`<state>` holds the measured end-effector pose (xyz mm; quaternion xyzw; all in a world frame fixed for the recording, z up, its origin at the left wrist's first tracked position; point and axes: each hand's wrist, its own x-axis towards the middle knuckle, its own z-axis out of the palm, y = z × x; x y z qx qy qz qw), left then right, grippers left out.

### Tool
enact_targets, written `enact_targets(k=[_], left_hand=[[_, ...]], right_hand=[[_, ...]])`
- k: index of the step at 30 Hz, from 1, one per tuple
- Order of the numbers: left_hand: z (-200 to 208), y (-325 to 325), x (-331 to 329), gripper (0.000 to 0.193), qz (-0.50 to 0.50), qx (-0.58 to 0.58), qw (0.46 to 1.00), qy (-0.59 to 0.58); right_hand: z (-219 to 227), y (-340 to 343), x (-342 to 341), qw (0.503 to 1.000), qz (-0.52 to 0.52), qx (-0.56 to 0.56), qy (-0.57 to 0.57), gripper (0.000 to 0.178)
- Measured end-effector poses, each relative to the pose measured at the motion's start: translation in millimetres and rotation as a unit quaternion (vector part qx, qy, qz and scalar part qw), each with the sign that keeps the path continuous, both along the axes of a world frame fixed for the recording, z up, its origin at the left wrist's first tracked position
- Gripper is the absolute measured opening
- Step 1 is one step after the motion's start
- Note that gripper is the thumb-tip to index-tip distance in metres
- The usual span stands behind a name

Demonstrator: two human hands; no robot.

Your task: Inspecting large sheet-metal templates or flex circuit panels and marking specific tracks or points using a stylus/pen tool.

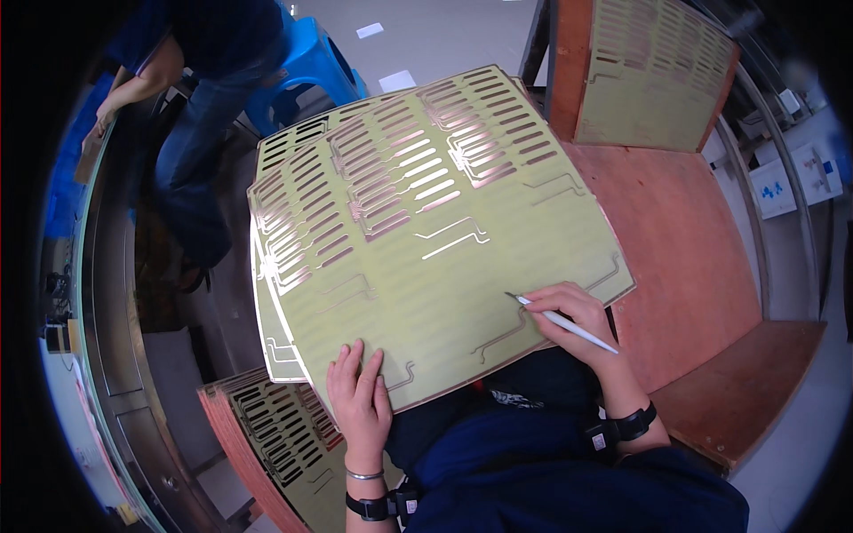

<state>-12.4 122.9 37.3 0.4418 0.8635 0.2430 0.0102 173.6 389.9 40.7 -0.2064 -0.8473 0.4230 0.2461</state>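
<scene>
A large pale-green circuit board panel (426, 311) with shiny copper traces lies tilted before me, its near edge over my lap. My left hand (361, 395) rests on its near left corner, fingers stretched out flat. With my right hand (573, 313) I grip a slim white pen-shaped tool (582, 332) between thumb and fingers. Its thin dark tip is at the board's surface, right of the middle and close to a thin bent trace. Whether the tip is a blade, bristles or a nib is too small to tell. Another similar panel (283, 348) sticks out underneath at the left.
More panels (280, 435) are stacked at the lower left. On the right stands a reddish-brown wooden stand (680, 240), with another panel (653, 98) leaning at its back. A blue plastic stool (311, 67) and another person (200, 124) are at the far left, beside a long metal-edged bench (124, 311).
</scene>
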Motion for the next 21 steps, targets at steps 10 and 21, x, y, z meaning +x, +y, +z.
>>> enact_targets(k=[10, 21], left_hand=[[7.2, 84.5, 15.3, 0.062, -0.132, -0.102, 0.986, -0.024], [10.5, 71.0, 37.8, 0.046, -0.37, 0.055, 0.899, -0.23]], right_hand=[[-0.4, -1.6, 4.2, 0.993, -0.068, -0.079, 0.053, 0.013], [9.0, -35.1, -24.3, 0.992, 0.089, -0.094, 0.001, 0.017]])
